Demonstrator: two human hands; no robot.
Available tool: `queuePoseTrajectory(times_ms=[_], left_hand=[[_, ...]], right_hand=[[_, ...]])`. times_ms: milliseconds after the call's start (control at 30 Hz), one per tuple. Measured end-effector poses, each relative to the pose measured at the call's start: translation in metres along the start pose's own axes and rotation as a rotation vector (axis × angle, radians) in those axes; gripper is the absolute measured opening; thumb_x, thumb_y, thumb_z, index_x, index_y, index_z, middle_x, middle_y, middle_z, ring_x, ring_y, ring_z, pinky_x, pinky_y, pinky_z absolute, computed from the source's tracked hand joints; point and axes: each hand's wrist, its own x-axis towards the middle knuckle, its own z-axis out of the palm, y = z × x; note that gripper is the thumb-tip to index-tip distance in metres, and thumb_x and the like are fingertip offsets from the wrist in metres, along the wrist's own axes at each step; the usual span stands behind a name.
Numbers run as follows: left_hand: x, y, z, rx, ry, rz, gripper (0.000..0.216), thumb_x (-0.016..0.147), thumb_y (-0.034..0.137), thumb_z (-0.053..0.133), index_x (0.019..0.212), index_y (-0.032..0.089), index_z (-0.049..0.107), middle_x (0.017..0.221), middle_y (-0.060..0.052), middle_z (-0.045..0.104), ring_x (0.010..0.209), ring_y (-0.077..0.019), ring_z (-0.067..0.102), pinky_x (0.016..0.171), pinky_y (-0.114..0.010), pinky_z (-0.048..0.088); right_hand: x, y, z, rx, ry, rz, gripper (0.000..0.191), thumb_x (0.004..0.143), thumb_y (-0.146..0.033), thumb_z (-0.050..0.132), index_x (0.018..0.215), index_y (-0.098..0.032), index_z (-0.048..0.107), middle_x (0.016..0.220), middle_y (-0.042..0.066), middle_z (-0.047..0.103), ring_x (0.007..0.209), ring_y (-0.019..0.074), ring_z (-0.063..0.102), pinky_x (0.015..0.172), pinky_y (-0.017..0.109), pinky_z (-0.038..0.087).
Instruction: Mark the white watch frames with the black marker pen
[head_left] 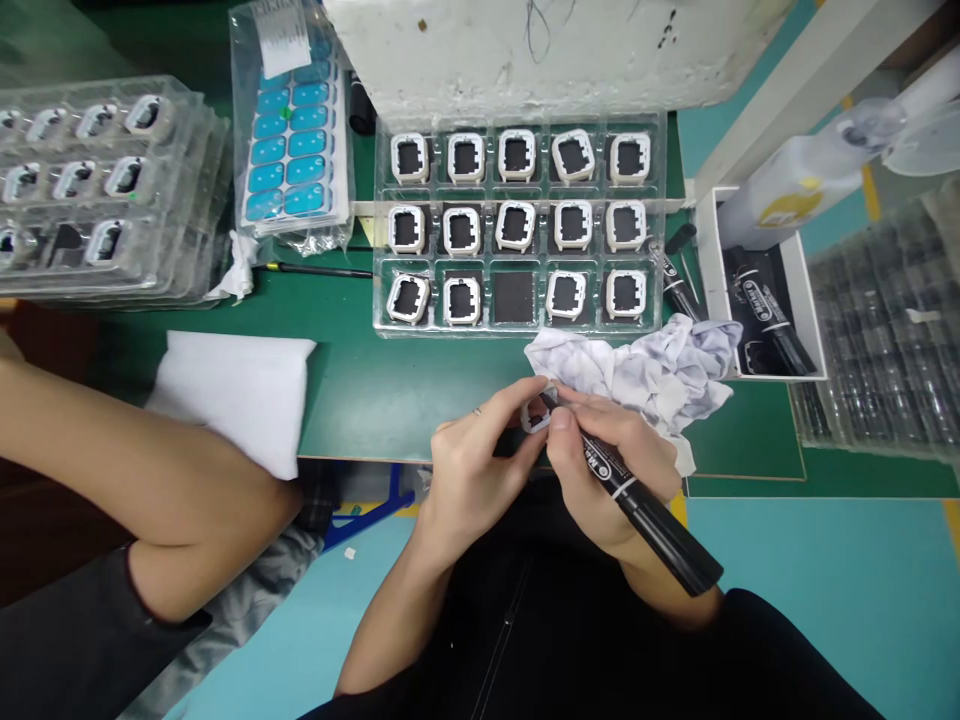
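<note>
My left hand pinches a small white square frame at the near edge of the green table. My right hand grips a black marker pen with its tip touching that frame. Just beyond my hands lies a crumpled white cloth. Behind it stands a clear tray with rows of the same white frames; one pocket in its near row has no frame.
Stacked clear trays with parts stand far left, beside a bag of blue stickers. A white foam pad lies left. Another person's bare arm crosses the near left. A white box with markers sits right, empty trays beyond.
</note>
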Motion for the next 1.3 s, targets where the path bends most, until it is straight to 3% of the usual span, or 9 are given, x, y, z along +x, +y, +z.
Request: queuePoseTrajectory(times_ms=[167,367,667,767,967,1300], left_hand=[[0.0,-0.003,0.0,-0.027,-0.009,0.01,0.038,0.106,0.017,0.083,0.141,0.028,0.08,0.116,0.001,0.092,0.091,-0.0138,0.089,0.089,-0.021,0.072],[0.0,-0.004,-0.001,-0.023,-0.01,0.006,0.037,0.105,0.016,0.083,0.14,0.029,0.081,0.116,0.001,0.093,0.091,-0.0146,0.09,0.088,-0.022,0.073],[0.001,-0.004,-0.002,-0.049,-0.034,-0.047,0.032,0.106,0.024,0.084,0.138,0.029,0.083,0.117,0.0,0.093,0.093,-0.0162,0.091,0.091,-0.024,0.075],[0.004,-0.004,-0.005,-0.141,-0.076,-0.106,0.035,0.104,0.024,0.086,0.139,0.029,0.082,0.12,-0.001,0.092,0.097,-0.0182,0.091,0.097,-0.028,0.077],[0.01,-0.005,-0.009,-0.259,-0.126,-0.22,0.044,0.097,0.034,0.095,0.138,0.026,0.081,0.12,-0.004,0.092,0.104,-0.0244,0.093,0.101,-0.034,0.079],[0.009,-0.004,-0.008,-0.302,-0.116,-0.218,0.046,0.096,0.029,0.097,0.139,0.026,0.081,0.119,-0.003,0.092,0.103,-0.0226,0.093,0.1,-0.031,0.078]], right_hand=[[0.002,0.0,-0.002,-0.002,-0.016,0.013,0.022,0.099,-0.009,0.081,0.106,-0.029,0.076,0.091,-0.002,0.09,0.094,0.0259,0.094,0.08,0.033,0.081],[0.0,0.0,-0.002,0.031,-0.012,0.016,0.021,0.099,-0.011,0.081,0.109,-0.028,0.076,0.096,0.0,0.091,0.095,0.0248,0.094,0.086,0.034,0.081],[0.002,0.0,-0.004,0.062,-0.034,0.056,0.018,0.099,-0.011,0.082,0.104,-0.028,0.077,0.097,-0.001,0.091,0.09,0.0232,0.093,0.079,0.032,0.079],[0.0,0.001,-0.006,0.088,-0.059,0.096,0.015,0.101,-0.014,0.081,0.101,-0.028,0.075,0.093,-0.001,0.09,0.096,0.0262,0.094,0.08,0.035,0.079],[-0.007,0.002,-0.003,0.153,0.013,0.164,0.013,0.104,-0.019,0.081,0.101,-0.028,0.073,0.084,-0.002,0.088,0.101,0.0294,0.095,0.084,0.04,0.081],[-0.004,0.0,-0.004,0.143,-0.008,0.154,0.012,0.103,-0.019,0.082,0.102,-0.028,0.073,0.088,-0.001,0.089,0.101,0.0301,0.095,0.084,0.042,0.083]])
